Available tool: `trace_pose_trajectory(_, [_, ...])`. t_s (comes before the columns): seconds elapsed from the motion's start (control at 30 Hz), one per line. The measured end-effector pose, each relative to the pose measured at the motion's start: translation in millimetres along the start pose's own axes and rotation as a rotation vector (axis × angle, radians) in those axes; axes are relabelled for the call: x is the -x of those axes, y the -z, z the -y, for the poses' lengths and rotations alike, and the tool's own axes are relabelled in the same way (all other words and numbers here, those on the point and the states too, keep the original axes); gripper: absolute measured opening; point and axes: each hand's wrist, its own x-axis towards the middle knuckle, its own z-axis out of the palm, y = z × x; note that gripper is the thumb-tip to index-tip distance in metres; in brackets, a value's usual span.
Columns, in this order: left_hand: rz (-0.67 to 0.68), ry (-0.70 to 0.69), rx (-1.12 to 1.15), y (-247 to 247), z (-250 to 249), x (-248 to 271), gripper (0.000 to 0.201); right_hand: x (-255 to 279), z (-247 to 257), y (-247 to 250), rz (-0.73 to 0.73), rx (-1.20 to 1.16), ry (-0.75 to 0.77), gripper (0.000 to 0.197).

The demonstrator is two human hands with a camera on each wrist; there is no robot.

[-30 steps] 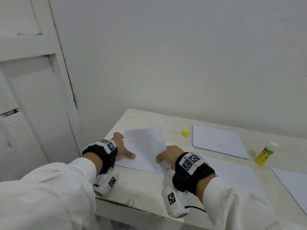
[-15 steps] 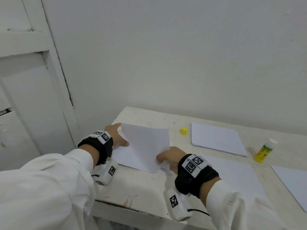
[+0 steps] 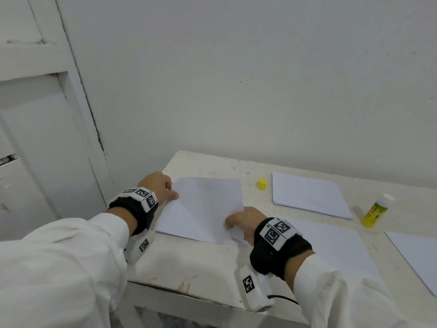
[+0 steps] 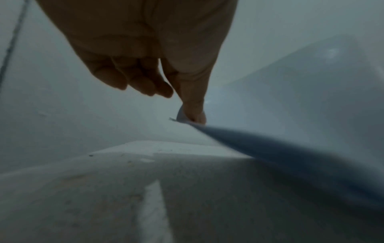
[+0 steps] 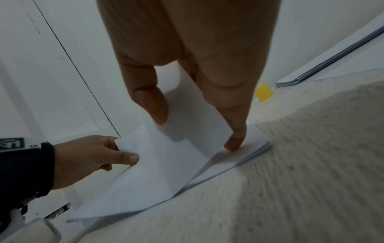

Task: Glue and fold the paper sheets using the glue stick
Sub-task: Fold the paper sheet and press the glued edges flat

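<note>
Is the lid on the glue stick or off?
Off. The glue stick stands upright with its white top bare, and its yellow cap sits apart on the table, beside the paper stack.

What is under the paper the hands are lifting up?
Under the lifted sheet, more white paper lies on the table. The right hand has a fingertip pressing on it. Most of that paper is covered, so its whole shape stays hidden.

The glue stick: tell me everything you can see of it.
The glue stick is a small yellow tube with dark lettering on a yellow-green label and a white top end. It stands uncapped, leaning slightly, on the table right of the paper stack. Its yellow cap sits apart, left of that stack. Neither hand touches it.
</note>
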Motion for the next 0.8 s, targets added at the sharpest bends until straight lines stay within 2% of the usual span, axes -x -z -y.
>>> trace_pose_trajectory(0.13, [0.008, -0.106, -0.070, -9.9, -0.9, 4.8, 0.020, 0.1, -1.3, -0.2, -0.045, -0.018, 0.000, 0.031])
trace_pose_trajectory(0.27, [0.034, -0.046, 0.025, -16.3, -5.3, 5.8, 0.012, -1.1, -1.5, -0.6, -0.078, 0.041, 0.008, 0.039])
trace_pose_trajectory(0.3, [0.051, -0.001, 0.072, -16.7, -6.1, 6.0, 0.017, -1.7, -1.8, -0.4, -0.094, 0.058, 0.010, 0.040])
trace_pose_trajectory(0.4, [0.198, 0.182, 0.247, -16.3, -2.2, 6.9, 0.055, -3.1, -1.6, 0.6, -0.135, 0.104, 0.012, 0.045])
trace_pose_trajectory(0.43, [0.260, 0.236, 0.309, -16.3, 1.4, 7.2, 0.059, -3.3, -1.1, 0.7, -0.145, 0.130, 0.013, 0.048])
trace_pose_trajectory(0.53, [0.393, 0.357, 0.407, -16.2, 10.9, 12.4, 0.041, -2.2, 0.9, 1.3, -0.152, 0.196, 0.009, 0.053])
trace_pose_trajectory(0.6, [0.413, 0.381, 0.467, -17.5, 14.2, 16.4, 0.027, -0.6, 2.9, 1.7, -0.154, 0.220, 0.008, 0.051])
trace_pose_trajectory(0.8, [0.484, 0.422, 0.821, -10.0, 2.4, 37.5, 0.009, 4.6, 8.0, 2.4, -0.186, 0.281, -0.011, 0.052])
